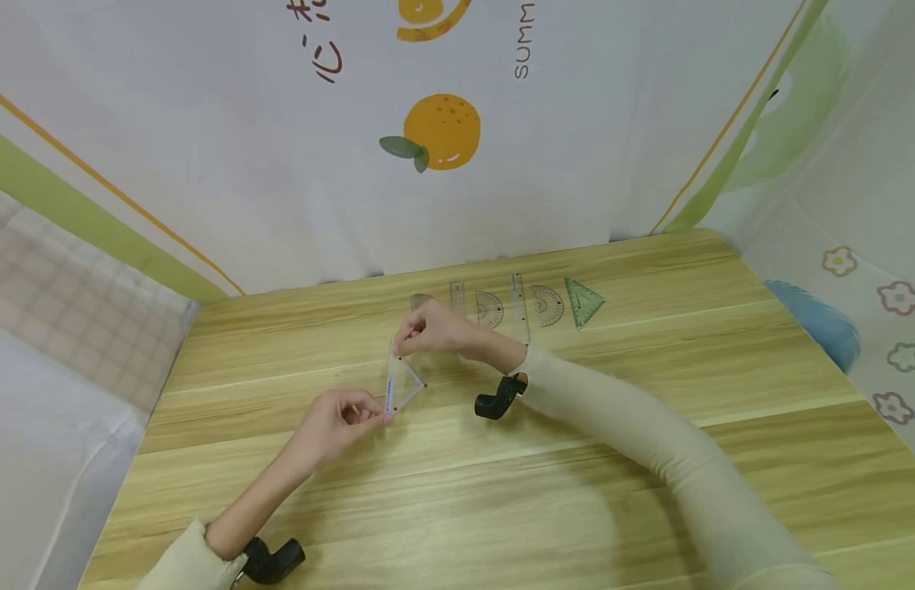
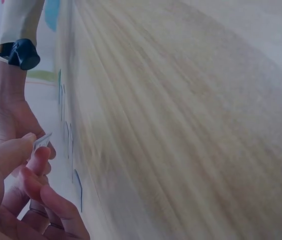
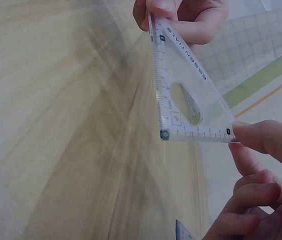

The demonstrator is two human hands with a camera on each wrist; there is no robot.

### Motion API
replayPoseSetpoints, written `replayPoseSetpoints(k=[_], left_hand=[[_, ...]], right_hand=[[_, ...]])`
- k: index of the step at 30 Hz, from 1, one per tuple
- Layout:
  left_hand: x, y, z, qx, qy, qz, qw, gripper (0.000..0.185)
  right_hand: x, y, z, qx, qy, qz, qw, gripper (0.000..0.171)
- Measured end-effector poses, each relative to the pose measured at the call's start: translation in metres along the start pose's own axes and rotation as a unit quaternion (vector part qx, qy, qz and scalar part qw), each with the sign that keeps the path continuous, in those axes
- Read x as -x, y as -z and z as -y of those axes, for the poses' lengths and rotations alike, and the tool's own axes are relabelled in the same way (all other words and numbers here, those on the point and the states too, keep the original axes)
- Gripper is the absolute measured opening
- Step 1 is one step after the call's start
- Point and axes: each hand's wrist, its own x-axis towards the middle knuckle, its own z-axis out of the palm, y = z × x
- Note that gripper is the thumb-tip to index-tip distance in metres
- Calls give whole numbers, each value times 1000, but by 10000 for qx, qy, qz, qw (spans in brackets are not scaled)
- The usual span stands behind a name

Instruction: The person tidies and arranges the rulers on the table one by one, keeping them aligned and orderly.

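Both hands pinch a clear triangular set square (image 3: 208, 107) at opposite corners, raised above the wooden table. My left hand (image 1: 343, 422) grips the corner nearer me between thumb and fingertips. My right hand (image 1: 435, 328) pinches the far corner the same way. Printed scales run along two edges of the set square, lettering along the third, and an oval hole sits in its middle. In the left wrist view only a thin edge of it shows between thumb and finger. Behind the right hand a grey-looking piece (image 1: 421, 300) is partly hidden.
Along the back of the table (image 1: 457, 508) lie a short clear ruler (image 1: 457, 297), a protractor (image 1: 489, 310), a longer clear ruler (image 1: 520, 307), another protractor (image 1: 548, 306) and a green set square (image 1: 583, 303). A printed curtain (image 1: 339, 180) hangs behind the table.
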Motion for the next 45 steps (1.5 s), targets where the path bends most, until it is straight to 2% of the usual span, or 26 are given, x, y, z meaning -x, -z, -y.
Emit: replayPoseSetpoints(k=[16, 26, 30, 38, 45], left_hand=[[10, -2, 1, -199, 28, 260, 9995, 13], [16, -3, 2, -86, -181, 300, 9993, 8], [18, -4, 4, -91, -289, 290, 9991, 6], [20, -4, 5, 10, -53, 355, 9994, 6], [21, -4, 7, 11, 1, 316, 9995, 6]], right_hand=[[1, -12, -8, -3, -57, 209, 9998, 5], [4, -17, -7, -43, -280, 152, 9995, 5], [5, -19, -9, -50, -212, 166, 9996, 4], [4, -20, -13, -63, 158, 319, 9993, 4], [4, -20, -13, -22, 171, 371, 9992, 6]])
